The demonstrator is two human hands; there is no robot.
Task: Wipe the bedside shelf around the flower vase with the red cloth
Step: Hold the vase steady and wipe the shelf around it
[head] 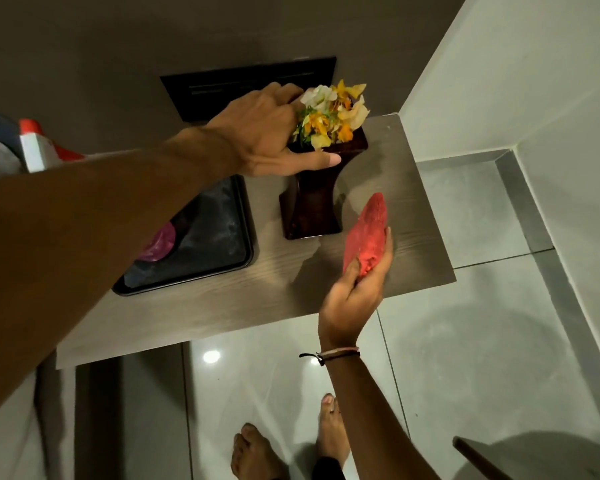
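A dark brown vase (312,206) with yellow and white flowers (329,114) stands upright on the grey wood-grain bedside shelf (413,216). My left hand (267,133) wraps around the vase's upper part, thumb across its front and fingers behind. My right hand (357,285) grips the folded red cloth (369,230), which lies on the shelf just right of the vase base, pointing away from me.
A black tray (229,237) with a purple object sits on the shelf left of the vase. A black panel (250,81) is set in the wall behind. White walls close in at the right. Glossy floor tiles and my bare feet lie below the shelf edge.
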